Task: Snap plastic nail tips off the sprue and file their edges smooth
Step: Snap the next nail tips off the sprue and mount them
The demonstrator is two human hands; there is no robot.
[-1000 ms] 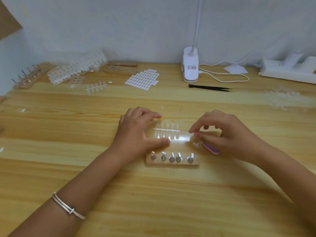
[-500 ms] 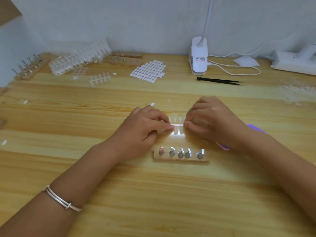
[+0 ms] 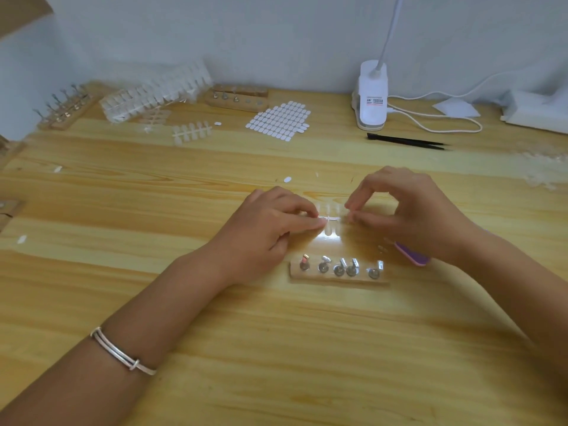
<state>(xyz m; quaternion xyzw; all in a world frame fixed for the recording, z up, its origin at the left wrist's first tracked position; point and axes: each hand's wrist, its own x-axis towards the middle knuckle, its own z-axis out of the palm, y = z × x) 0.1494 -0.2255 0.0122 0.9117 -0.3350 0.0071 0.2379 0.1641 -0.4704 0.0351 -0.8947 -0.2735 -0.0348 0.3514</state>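
Both hands have closed onto the ends of the sprue [image 3: 330, 219], where 1 second ago the left lay over it and the right was only reaching in.

Nearest, a silver bangle [image 3: 121, 352] sits on the left wrist above the tabletop [image 3: 276, 379]. Next comes a wooden block [image 3: 338, 279] carrying 5 metal stands [image 3: 339, 269]; I cannot tell whether any holds a tip. A purple nail file [image 3: 413, 256] pokes out under the right wrist, held or lying I cannot tell.

Just beyond the block, the left hand [image 3: 270, 232] keeps a narrow grip, thumb and forefinger pinching the sprue's left end. The right hand [image 3: 412, 216] pinches the right end with its other fingers arched. The nail tips [image 3: 328, 231] between them look attached.

Farther off lie black tweezers [image 3: 405, 141], a sheet of adhesive tabs [image 3: 279, 119], a spare sprue [image 3: 192, 133], a stack of sprues [image 3: 156, 93] and a clip lamp [image 3: 372, 99].

By my judgement the work is early: no tip here is snapped off yet, and all filing remains
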